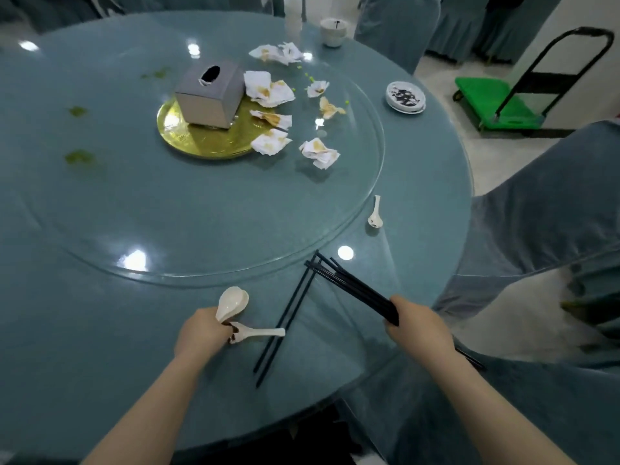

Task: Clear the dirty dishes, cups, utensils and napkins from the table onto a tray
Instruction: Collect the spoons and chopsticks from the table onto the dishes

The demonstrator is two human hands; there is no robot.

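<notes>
- The left hand [201,332] curls around two white spoons at the near edge of the round table [100,330]: an upright spoon [231,303] with its bowl raised, and a soiled spoon [258,333] lying with its handle pointing right.
- The right hand [419,327] clamps a bundle of black chopsticks [352,285], tips aimed far-left above the tabletop.
- Between the hands, a loose pair of chopsticks [285,320] lies on the table, its far end under the bundle's tips.
- A third small spoon [375,213] rests to the right, just outside the glass turntable [201,229].
- On the turntable, a grey tissue box [209,94] stands on a gold plate [208,142]; stained crumpled napkins [271,92] are scattered to its right, some overlapping the plate.
- At the far right edge sit stacked saucers [405,97] smeared with dark sauce; at the far edge, a white cup [332,31] and a stack of pale cups [293,16].
- Green smears [79,157] mark the left side.
- Covered chairs [536,213] ring the table; a green cart [503,105] stands on the floor, far right.
- No legible writing shows.
</notes>
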